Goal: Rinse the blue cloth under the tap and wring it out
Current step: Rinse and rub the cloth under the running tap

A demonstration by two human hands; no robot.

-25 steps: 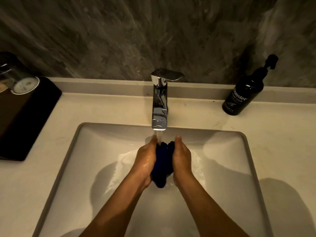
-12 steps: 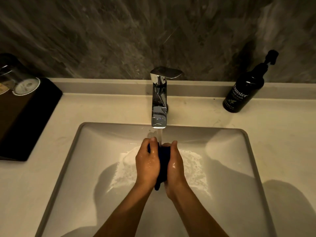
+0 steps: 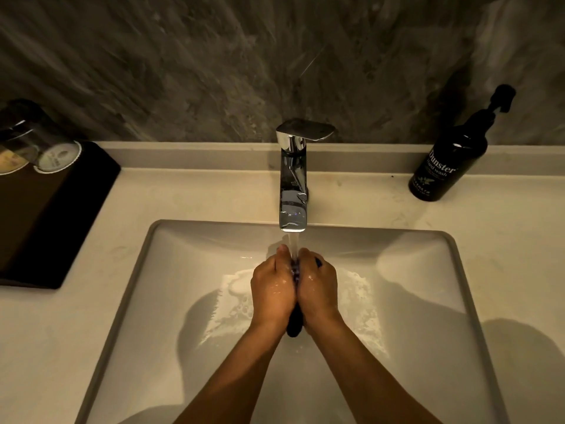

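Both hands are pressed together over the white sink, squeezing the dark blue cloth between the palms. My left hand and my right hand hide most of the cloth; only a dark end hangs below the wrists and a small bit shows near my right fingers. The chrome tap is running, and its stream lands between my fingertips. Foamy water spreads across the basin floor around my hands.
A black hand-wash pump bottle stands at the back right of the pale counter. At the left, a black tray carries upturned glasses with paper caps. A dark stone wall rises behind the ledge.
My palms have closed in tighter around the cloth, so much less blue shows than a second ago. Both hands stay under the stream.
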